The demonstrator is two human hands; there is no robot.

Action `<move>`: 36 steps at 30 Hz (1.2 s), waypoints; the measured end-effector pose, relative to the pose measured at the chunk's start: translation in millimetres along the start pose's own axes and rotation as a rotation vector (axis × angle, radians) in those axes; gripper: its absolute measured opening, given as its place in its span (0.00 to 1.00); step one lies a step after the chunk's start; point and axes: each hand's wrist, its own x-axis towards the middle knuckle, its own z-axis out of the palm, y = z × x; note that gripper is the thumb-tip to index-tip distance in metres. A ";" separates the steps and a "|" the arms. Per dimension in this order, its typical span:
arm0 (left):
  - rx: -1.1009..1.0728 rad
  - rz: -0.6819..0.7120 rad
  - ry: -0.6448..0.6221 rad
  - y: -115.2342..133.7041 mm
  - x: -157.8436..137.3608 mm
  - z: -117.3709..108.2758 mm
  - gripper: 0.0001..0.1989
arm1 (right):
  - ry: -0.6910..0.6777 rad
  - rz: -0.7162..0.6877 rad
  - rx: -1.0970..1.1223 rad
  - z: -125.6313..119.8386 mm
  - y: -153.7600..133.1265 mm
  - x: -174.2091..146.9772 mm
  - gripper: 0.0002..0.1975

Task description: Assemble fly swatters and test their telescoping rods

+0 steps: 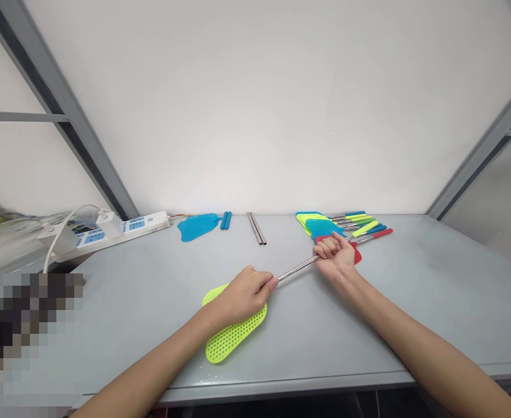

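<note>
Fly swatter (234, 337), 1, yellow-green head, metal rod. Position: held slantwise above the front half of the grey table (316, 348), head toward the near left, rod rising to the right. Head flat, round-cornered, pierced all over with small holes in rows. Rod (297, 268) slim, shiny, stepped in thickness. A smooth yellow-green handle (365, 229) lines up with the rod beyond the right hand — apparently its grip end.

Left hand (250, 293): fingers clamped round the head end of the rod, thumb laid along it. Right hand (336, 258): wrist turned up, fingers curled closed over the far part of the rod.

Behind, on the table: blue swatter head (198, 227), 1; short blue tubes (226, 220), 2; metal tubes (256, 228), 2; pile of swatters (320, 225) in blue, yellow-green and red; at left, white power strip (124, 232) with plugs.

Obscured: the upper middle of the yellow-green head and its neck, under the left hand and wrist; the join of rod and handle, behind the right hand; part of a red swatter (358, 253), likewise. Piled swatters overlap — count uncertain. Lower left corner pixelated, contents unreadable. Both forearms cut off by the bottom edge.
</note>
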 end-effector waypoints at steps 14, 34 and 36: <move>-0.459 -0.101 -0.155 -1.9 2.6 -4.7 0.19 | -0.201 0.062 0.058 5.4 0.2 -9.4 0.20; 0.437 0.076 0.177 14.6 4.0 9.2 0.19 | 0.230 0.184 -0.241 9.8 -21.3 8.2 0.10; 0.442 0.086 0.173 15.5 3.2 9.5 0.19 | 0.222 0.162 -0.216 11.8 -26.7 9.4 0.10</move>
